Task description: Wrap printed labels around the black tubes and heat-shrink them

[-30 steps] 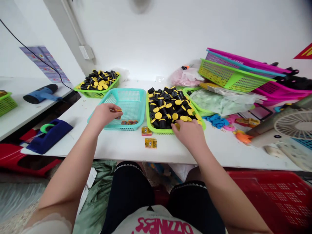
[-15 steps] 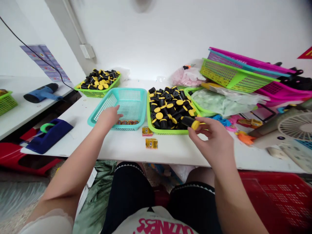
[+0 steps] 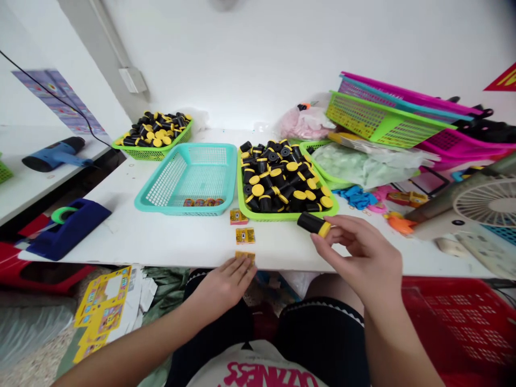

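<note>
My right hand [image 3: 358,252] pinches a small black canister with a yellow cap [image 3: 312,223] between thumb and fingertips, tilted, in front of the green basket. At the table's front edge, my left hand [image 3: 226,285] lies with fingers stretched out flat on a yellow printed label [image 3: 245,256]; its thumb is hidden. Beyond it are another yellow label [image 3: 245,235] and a small stack of labels [image 3: 238,216]. The green basket [image 3: 288,216] is heaped with similar canisters. A turquoise basket [image 3: 145,207] holds several small round, orange-patterned pieces [image 3: 203,202] along its near side.
Another green basket of canisters [image 3: 155,131] stands at the back left. A blue tape dispenser [image 3: 68,231] and a blue heat gun [image 3: 56,154] are to the left. Stacked baskets [image 3: 387,123], bagged parts [image 3: 358,164] and a white fan [image 3: 492,201] crowd the right side.
My left hand has come from the turquoise basket to the front edge, where a label now lies apart under its fingers. My right hand has drawn the canister slightly nearer, away from the green basket.
</note>
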`<action>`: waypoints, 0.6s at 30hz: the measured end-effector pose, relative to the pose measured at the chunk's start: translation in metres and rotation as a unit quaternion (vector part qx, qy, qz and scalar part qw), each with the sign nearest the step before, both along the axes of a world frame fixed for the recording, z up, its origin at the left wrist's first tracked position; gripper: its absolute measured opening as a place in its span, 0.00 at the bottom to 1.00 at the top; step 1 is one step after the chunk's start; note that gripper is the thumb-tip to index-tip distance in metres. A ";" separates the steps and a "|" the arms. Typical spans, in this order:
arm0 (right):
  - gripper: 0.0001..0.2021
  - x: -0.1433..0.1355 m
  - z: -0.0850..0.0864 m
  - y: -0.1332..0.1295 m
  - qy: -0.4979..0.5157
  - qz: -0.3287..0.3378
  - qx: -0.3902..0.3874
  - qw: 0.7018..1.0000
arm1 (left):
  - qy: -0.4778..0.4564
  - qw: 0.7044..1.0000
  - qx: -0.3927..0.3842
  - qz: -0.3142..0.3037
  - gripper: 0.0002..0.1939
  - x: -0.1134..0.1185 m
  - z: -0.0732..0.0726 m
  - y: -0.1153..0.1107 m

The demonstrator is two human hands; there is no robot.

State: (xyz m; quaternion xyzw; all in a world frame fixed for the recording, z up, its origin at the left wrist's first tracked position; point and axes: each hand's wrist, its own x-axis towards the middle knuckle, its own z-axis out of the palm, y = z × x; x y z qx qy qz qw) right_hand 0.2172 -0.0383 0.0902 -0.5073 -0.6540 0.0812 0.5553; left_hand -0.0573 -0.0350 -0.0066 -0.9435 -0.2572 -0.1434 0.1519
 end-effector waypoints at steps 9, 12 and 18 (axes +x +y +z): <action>0.14 -0.015 -0.009 0.001 -0.007 0.056 -0.042 0.997 | -0.111 0.992 -0.051 0.042 0.22 -0.004 0.010 0.031; 0.15 -0.019 -0.012 0.001 -0.001 0.075 -0.057 0.996 | -0.141 0.965 -0.198 0.101 0.22 -0.002 0.007 0.046; 0.15 -0.021 -0.018 -0.005 0.043 0.085 -0.075 0.993 | -0.320 0.878 -0.315 0.164 0.15 0.001 0.029 0.042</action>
